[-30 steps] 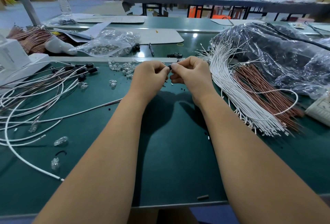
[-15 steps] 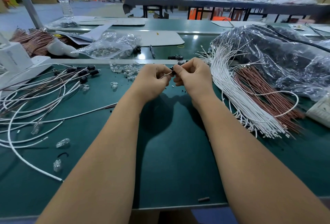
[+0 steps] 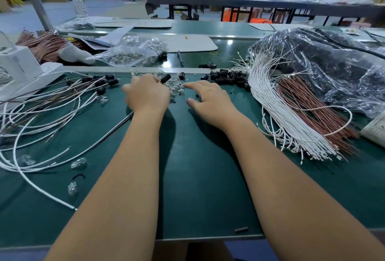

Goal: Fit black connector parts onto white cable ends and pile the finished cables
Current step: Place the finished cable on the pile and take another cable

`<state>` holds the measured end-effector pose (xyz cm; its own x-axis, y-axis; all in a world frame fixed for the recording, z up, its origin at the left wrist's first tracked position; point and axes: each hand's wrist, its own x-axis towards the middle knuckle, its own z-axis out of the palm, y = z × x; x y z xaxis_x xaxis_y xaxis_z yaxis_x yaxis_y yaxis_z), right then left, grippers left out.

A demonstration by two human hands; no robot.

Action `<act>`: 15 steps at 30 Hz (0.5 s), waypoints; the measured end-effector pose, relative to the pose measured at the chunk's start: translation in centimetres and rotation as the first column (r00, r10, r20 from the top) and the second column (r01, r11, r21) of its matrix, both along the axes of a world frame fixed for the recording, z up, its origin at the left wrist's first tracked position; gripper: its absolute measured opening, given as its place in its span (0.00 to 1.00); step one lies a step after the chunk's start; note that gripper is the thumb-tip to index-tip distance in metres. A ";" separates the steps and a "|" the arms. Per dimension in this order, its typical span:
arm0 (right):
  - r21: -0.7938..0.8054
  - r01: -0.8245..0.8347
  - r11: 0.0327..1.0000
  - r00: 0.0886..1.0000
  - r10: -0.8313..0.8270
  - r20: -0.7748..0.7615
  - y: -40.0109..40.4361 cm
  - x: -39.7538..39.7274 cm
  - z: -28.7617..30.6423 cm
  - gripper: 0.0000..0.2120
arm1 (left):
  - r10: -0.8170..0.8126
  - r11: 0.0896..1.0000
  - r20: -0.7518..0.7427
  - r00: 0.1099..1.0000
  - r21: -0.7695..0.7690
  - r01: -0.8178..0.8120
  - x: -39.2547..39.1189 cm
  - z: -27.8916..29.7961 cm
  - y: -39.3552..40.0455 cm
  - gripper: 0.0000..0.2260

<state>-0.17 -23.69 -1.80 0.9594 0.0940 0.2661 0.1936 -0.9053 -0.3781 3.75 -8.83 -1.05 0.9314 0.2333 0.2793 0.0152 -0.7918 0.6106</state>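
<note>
Head view: our left hand (image 3: 146, 94) pinches a black connector (image 3: 165, 78) already on a white cable (image 3: 100, 135), carried toward the finished cables (image 3: 62, 98) piled at left, we judge. Our right hand (image 3: 208, 99) is spread, fingers relaxed, holding nothing, reaching over the green bench (image 3: 198, 177); probably for the next part. Loose black connectors (image 3: 227, 76) lie just beyond it, the bundle of bare white cables (image 3: 277, 115) to the right, within easy reach. Clear bulbs (image 3: 176, 87) scattered between the hands clutter the picking spot. A plastic bag (image 3: 323, 67) crowds the bundle.
</note>
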 end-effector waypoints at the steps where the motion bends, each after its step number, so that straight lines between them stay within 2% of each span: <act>1: -0.059 -0.023 0.998 1.000 0.022 -0.020 0.1 0.1 0.0 0.22 | -0.029 0.999 0.005 1.000 -0.014 0.029 0.1 0.0 -0.1 0.12; 4: -0.168 -0.071 0.983 0.993 0.055 -0.100 0.1 0.3 -0.2 0.22 | -0.156 0.969 0.035 0.987 -0.190 0.160 0.1 -0.1 -0.9 0.09; 7: -0.180 -0.073 0.981 0.992 0.052 -0.119 0.0 0.4 -0.3 0.21 | -0.252 0.887 0.087 0.964 -0.378 0.266 -0.1 -0.2 -1.6 0.06; 11: -0.154 -0.052 0.987 0.997 0.041 -0.070 0.0 0.5 -0.4 0.21 | -0.229 0.806 0.147 0.962 -0.526 0.272 0.0 -0.2 -1.5 0.05; 15: -0.192 -0.084 0.978 0.989 0.059 -0.136 0.1 0.6 -0.3 0.22 | -0.211 0.772 0.135 0.968 -0.585 0.250 0.1 -0.4 -1.5 0.06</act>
